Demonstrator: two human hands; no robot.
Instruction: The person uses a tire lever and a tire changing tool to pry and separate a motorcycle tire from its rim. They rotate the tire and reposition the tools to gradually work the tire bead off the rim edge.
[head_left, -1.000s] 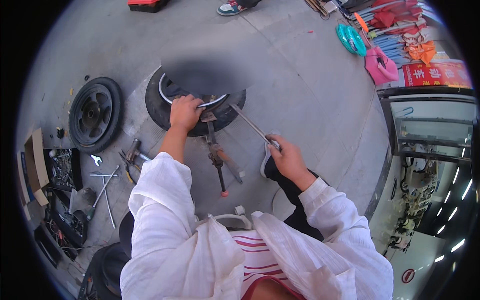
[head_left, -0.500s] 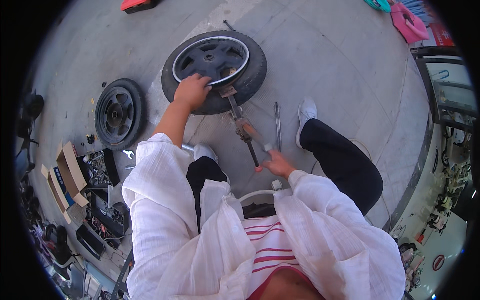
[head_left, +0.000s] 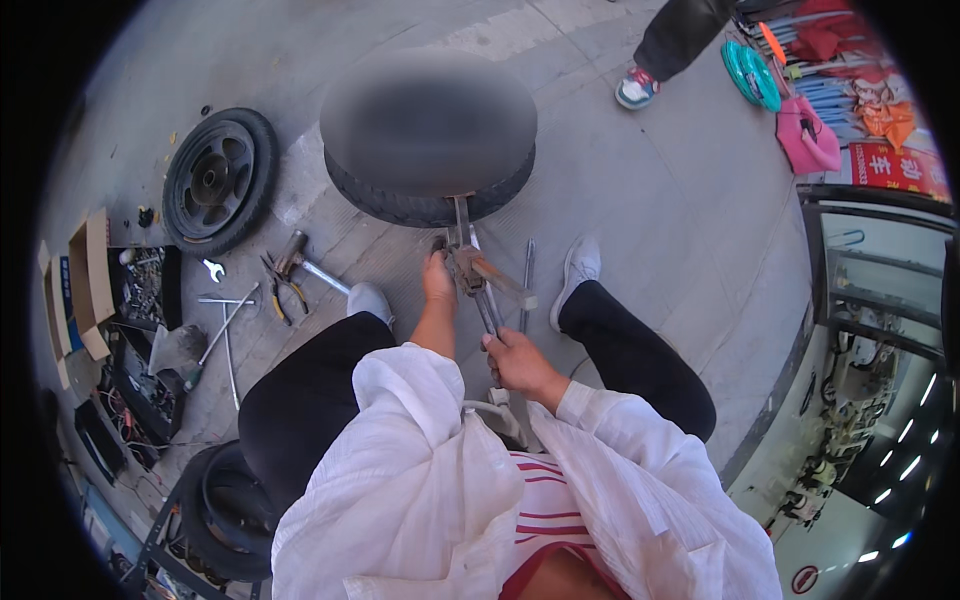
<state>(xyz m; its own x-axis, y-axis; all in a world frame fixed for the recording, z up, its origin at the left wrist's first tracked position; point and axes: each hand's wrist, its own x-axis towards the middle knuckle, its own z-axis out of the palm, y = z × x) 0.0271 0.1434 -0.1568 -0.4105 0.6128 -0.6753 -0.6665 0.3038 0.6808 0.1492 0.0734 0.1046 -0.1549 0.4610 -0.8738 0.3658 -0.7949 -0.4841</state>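
Ahead of me a large wheel with a black tyre lies on the floor, its upper face smeared by a grey blur. A rusty, long-bodied metal clamp tool reaches from the tyre's near edge toward me, with a pale-tipped side handle sticking out to the right. My left hand is closed on the left side of this tool, just short of the tyre. Nearer me, my right hand wraps around the tool's rod end. Beside the tool, on its right, lies a metal bar.
At left are a second wheel, a hammer, pliers, a spanner and a cardboard box. Loose tyres sit lower left. Another person's shoe stands far right, near a pink bag.
My left hand has left the wheel's rim for the tool. My right hand has closed around its rod end. Another person's leg has entered at the upper right, and the view has shifted.
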